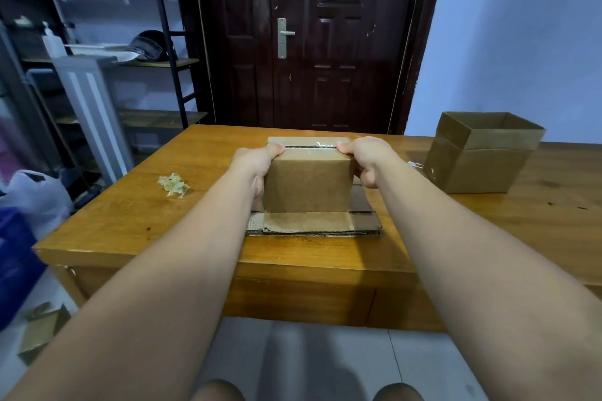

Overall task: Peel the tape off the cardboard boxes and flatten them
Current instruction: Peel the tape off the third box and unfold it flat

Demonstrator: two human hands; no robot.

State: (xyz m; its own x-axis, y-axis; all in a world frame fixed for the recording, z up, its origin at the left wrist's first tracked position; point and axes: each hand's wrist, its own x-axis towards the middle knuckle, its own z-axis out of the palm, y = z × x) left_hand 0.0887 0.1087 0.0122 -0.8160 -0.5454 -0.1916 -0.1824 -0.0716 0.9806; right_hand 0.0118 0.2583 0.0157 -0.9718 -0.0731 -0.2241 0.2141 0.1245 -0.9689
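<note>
Fingers [346, 148] L+R grip box [308, 185] top seam (tips part hidden).

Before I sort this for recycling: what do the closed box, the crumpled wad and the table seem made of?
The closed box: matte brown cardboard, probably corrugated like the fluted edge of the flattened box beneath it. The crumpled wad: probably peeled clear plastic tape, pale and slightly shiny. The table: wood or wood veneer, glossy varnish; grain and reflections show.

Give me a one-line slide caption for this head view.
Left hand and right hand grip the closed cardboard box atop flattened cardboard on a wooden table, open box to the right.
</note>
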